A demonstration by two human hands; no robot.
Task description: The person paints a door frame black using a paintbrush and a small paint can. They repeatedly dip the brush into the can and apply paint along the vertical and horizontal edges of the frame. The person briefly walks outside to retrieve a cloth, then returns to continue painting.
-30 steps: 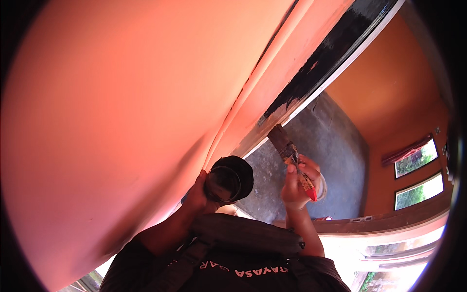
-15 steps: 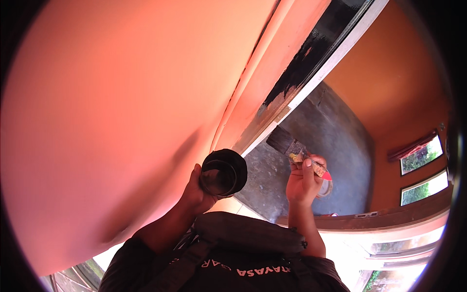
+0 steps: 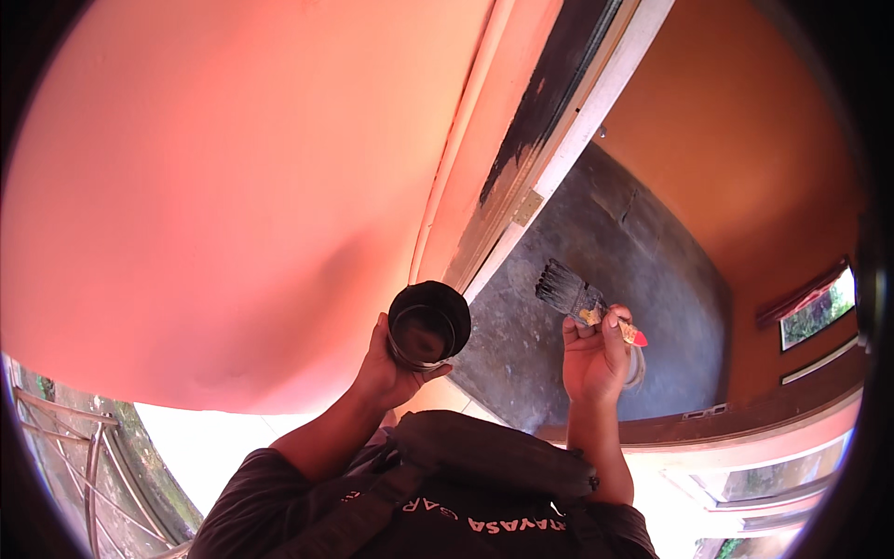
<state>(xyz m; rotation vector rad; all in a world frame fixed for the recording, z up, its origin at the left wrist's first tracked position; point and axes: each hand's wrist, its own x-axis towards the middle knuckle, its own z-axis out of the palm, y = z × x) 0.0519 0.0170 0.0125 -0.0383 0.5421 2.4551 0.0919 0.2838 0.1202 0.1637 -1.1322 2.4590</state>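
Note:
In my left hand is a round black paint cup, its mouth facing up and dark paint inside. My right hand grips a flat paintbrush by its worn wooden handle, which ends in a red tip. The bristles are dark, clumped and splayed, and point up and left, apart from the cup and the frame. Beyond both hands rises a door frame; black paint with a ragged lower edge covers its upper part, while bare brown wood shows below.
A salmon-pink wall fills the left side. Through the doorway lie a grey concrete floor and an orange wall with a window. A metal hinge plate sits on the pale frame edge. Metal railing stands at lower left.
The brush and my right hand have moved slightly right and down, farther from the frame. My view has turned, showing more railing at the left. Both hands keep their hold.

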